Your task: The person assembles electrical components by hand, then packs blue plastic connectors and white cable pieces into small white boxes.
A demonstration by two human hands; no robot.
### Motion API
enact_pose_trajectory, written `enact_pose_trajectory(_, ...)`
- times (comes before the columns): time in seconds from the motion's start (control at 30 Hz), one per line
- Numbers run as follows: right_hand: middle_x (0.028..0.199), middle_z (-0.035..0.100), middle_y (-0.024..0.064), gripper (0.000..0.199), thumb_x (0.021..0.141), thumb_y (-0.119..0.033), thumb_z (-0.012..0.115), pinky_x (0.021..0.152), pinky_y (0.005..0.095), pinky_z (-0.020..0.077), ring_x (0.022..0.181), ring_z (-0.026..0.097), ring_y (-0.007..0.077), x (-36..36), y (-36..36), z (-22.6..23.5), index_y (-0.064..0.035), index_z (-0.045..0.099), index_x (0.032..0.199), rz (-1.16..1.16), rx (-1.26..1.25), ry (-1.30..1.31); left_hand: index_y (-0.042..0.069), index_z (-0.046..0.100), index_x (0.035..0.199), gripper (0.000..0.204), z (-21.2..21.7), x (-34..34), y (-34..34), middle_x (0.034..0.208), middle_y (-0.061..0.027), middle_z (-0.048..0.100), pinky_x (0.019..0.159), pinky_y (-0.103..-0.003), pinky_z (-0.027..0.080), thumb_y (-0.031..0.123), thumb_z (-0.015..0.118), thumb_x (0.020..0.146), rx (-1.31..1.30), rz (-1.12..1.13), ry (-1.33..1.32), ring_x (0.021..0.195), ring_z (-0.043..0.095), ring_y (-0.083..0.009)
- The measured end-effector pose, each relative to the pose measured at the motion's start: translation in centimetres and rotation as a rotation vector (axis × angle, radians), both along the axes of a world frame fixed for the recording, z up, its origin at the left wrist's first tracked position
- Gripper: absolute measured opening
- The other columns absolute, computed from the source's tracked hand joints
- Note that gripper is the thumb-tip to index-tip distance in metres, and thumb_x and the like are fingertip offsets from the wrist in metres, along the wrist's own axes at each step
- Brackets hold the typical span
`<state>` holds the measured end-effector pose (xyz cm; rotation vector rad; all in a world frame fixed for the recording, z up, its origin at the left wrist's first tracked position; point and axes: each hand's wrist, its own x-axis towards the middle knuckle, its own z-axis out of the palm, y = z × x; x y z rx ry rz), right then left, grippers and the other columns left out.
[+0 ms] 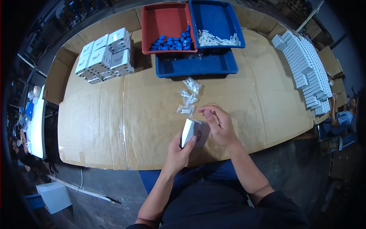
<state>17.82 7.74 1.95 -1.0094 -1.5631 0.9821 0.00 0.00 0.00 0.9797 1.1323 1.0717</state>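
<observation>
While the white box (195,130) is tilting in the grip of the left hand (178,155), its longer edges seeming to run away from the body, the right hand (220,124) is hovering just off its upper right — fingers curled, any small thing in them impossible to make out — and sitting nearer the clear bags (188,97) beyond. Around these, the cardboard-covered tabletop (152,128) is carrying trays (219,65) and stacked white cartons (100,60), with dim floor (108,194) showing below.

The left fingers (177,142) are partly hidden by the white box (197,131). What the clear bags (189,97) hold is too small to tell. The red tray (166,21) hides part of the lower blue tray (196,68). The near edge crops the torso (213,206).
</observation>
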Motion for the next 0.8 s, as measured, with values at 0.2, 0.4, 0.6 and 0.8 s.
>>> enact_pose_trajectory(0.2,0.072,0.059,0.0165,0.031,0.105,-0.016,0.059,0.058,0.0403,0.0483,0.063,0.060,0.0347,0.0,0.0,-0.8,0.0023,0.062,0.080,-0.030,0.201,-0.248,-0.002,0.062,0.127,0.029,0.8,2.2,-1.1,0.091,-0.0004,0.063,0.070,-0.024,0.045,0.018,0.065,0.106,0.015,-0.016,0.005,0.081,0.053,-0.0060)
enact_pose_trajectory(0.4,0.066,0.057,0.0140,0.037,0.106,-0.016,0.057,0.052,0.0411,0.0438,0.052,0.053,0.0291,-0.6,-0.6,-2.8,0.0008,0.057,0.072,-0.180,0.235,-0.195,-0.002,0.061,0.125,0.028,0.4,1.9,-1.1,0.088,0.0005,0.061,0.066,-0.025,0.042,0.018,0.065,0.106,0.063,-0.047,0.082,0.078,0.050,-0.0058)
enact_pose_trajectory(0.6,0.083,0.065,0.0025,0.029,0.106,-0.026,0.065,0.068,0.0300,0.0496,0.075,0.060,0.0102,0.2,-0.1,-1.7,0.0004,0.065,0.095,0.035,-0.313,0.130,-0.001,0.058,0.133,0.035,-0.7,1.4,-0.8,0.111,-0.0057,0.068,0.087,-0.030,0.051,0.019,0.065,0.105,-0.068,0.078,-0.289,0.099,0.063,-0.0125)
enact_pose_trajectory(0.8,0.107,0.072,0.0041,0.032,0.094,-0.017,0.081,0.087,0.0295,0.0548,0.100,0.065,0.0102,0.6,-1.2,-1.2,-0.0013,0.066,0.117,0.369,-0.549,0.094,0.002,0.057,0.137,0.036,-1.7,-0.6,0.4,0.125,-0.0096,0.068,0.102,-0.037,0.051,0.022,0.062,0.107,-0.064,0.286,-0.536,0.114,0.066,-0.0184)
